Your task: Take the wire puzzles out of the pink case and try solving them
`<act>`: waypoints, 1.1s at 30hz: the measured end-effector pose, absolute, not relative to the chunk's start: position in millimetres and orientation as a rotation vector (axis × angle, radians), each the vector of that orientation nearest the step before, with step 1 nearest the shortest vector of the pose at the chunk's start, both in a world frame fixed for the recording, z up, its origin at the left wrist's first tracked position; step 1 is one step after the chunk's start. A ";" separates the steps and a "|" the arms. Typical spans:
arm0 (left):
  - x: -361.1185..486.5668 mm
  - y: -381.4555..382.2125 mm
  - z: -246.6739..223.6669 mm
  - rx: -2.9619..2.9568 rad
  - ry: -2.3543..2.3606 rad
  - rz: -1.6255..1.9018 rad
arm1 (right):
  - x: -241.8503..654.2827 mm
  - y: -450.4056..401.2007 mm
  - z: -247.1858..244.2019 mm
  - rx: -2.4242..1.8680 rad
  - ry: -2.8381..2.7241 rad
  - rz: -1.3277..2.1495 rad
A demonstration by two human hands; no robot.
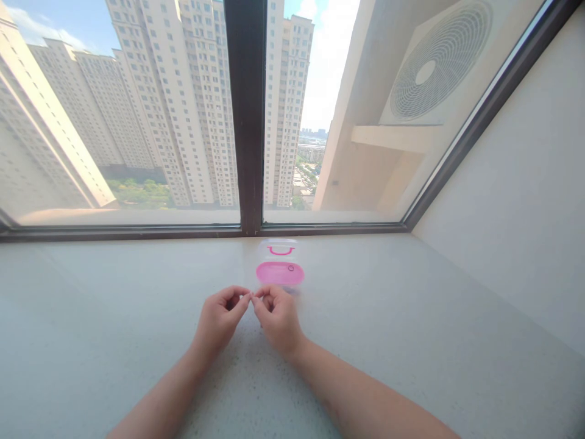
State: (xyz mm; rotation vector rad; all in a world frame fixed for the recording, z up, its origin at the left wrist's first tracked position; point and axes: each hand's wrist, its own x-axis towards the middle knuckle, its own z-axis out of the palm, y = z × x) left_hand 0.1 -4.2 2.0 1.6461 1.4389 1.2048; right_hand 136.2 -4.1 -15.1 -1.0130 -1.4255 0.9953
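My left hand (223,314) and my right hand (277,314) meet fingertip to fingertip above the pale speckled sill. Thumb and forefinger are pinched together on each. Whatever lies between the fingertips is too small to make out. Just beyond my right hand stands a small box with a pink oval tray (274,272). A dark ring-shaped item (291,268) lies in the tray's right part. Behind the tray, the box's clear lid (281,242) is raised and carries a pink handle (281,251). My right hand partly hides the front of the box.
The speckled sill (114,341) stretches to both sides. A dark window frame (251,152) borders it at the back, and a white wall (525,201) rises on the right. Beyond the glass are tall buildings (183,91) and an air-conditioner unit (439,61).
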 end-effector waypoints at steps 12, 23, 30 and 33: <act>0.9 -4.6 3.4 1.639 1.389 1.237 | 137.6 -4.9 -12.6 -0.980 -1.449 1.029; 2.7 -4.4 5.2 1.491 1.348 1.261 | 140.7 -6.3 -8.2 -0.998 -1.514 0.870; 3.3 -5.4 6.8 1.456 1.303 1.250 | 140.7 -8.5 -9.2 -0.995 -1.528 0.810; 3.3 -5.3 7.6 1.464 1.308 1.239 | 140.3 -9.3 -9.7 -0.981 -1.536 0.817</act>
